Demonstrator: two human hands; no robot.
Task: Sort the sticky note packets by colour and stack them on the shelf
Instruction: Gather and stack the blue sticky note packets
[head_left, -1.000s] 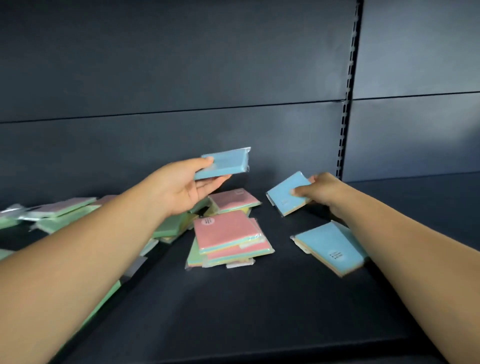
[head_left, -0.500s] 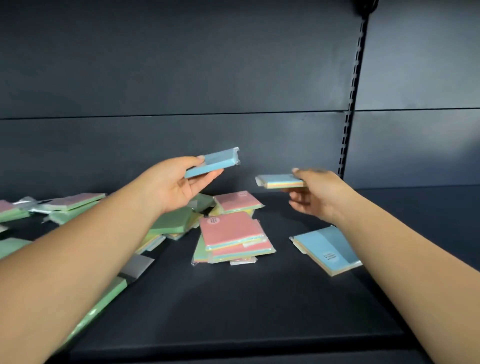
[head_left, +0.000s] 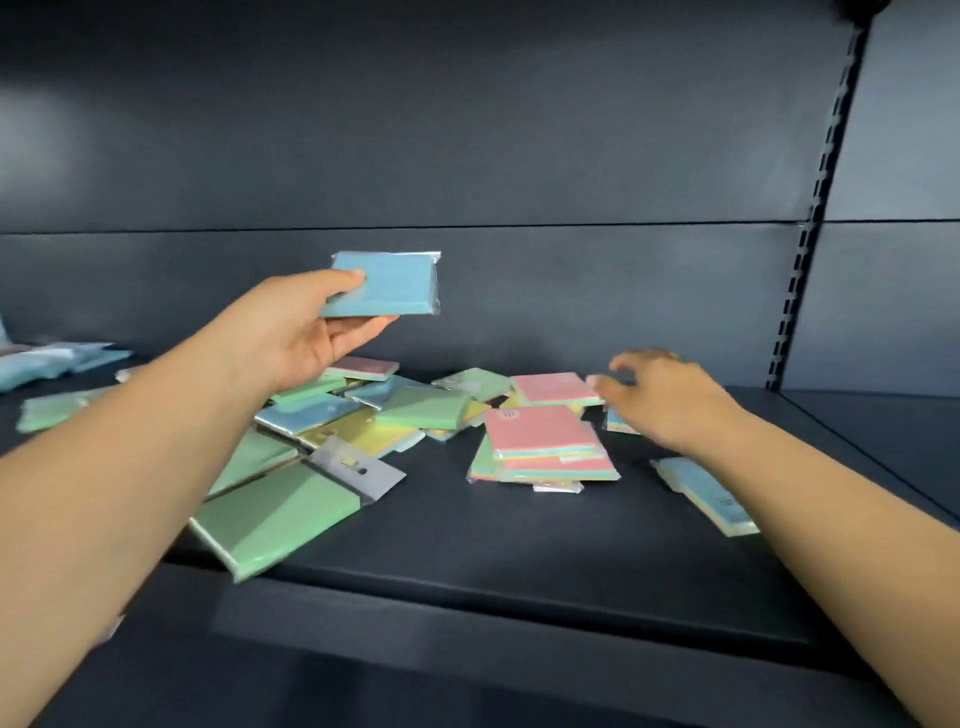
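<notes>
Large green packet (head_left: 275, 519) overhangs shelf (head_left: 519, 545) front. Right hand (head_left: 670, 395) blurred, over pink packets (head_left: 545, 431), grip unclear. Left hand (head_left: 291, 332) pinches blue packet (head_left: 387, 286) aloft. Light, stiff, slick wrap; grip by edges.

Packets (head_left: 545, 441) on shelf (head_left: 519, 545), perhaps overlapping

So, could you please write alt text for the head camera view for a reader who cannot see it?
A person's left hand holds a blue plastic-wrapped sticky note packet up above a dark metal shelf, while the right hand reaches down among scattered packets. Pink-topped packets lie at the centre and a large green packet at the left front edge.
</notes>
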